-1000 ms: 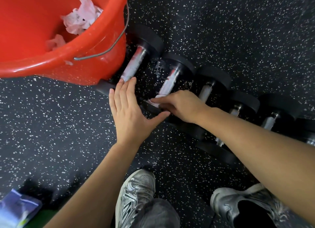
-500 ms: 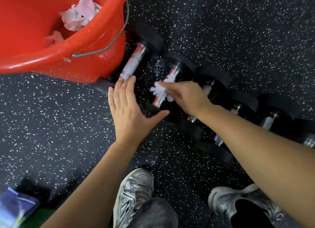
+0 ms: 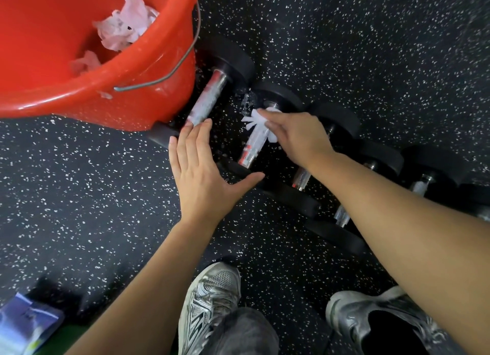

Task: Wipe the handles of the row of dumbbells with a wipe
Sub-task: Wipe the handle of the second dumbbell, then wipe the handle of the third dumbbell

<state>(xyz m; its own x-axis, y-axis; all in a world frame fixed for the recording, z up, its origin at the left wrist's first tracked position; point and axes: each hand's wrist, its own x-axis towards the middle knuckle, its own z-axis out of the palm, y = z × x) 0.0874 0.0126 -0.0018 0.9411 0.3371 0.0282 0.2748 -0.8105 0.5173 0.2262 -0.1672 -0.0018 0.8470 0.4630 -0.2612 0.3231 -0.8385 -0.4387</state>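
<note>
Several black dumbbells with chrome handles lie in a row on the speckled floor, running from the bucket toward the right. My right hand presses a white wipe around the far end of the second dumbbell's handle. My left hand lies flat and open, fingers together, its tips at the near end of the first dumbbell's handle, thumb spread against the second dumbbell's near weight. My right forearm hides parts of the dumbbells further right.
A red bucket with crumpled used wipes stands at the upper left, touching the first dumbbell. A blue packet lies at the bottom left. My two grey sneakers are planted close below the row.
My right hand has slid the wipe from the near end of the second handle up to its far end. My left hand has stayed in place.
</note>
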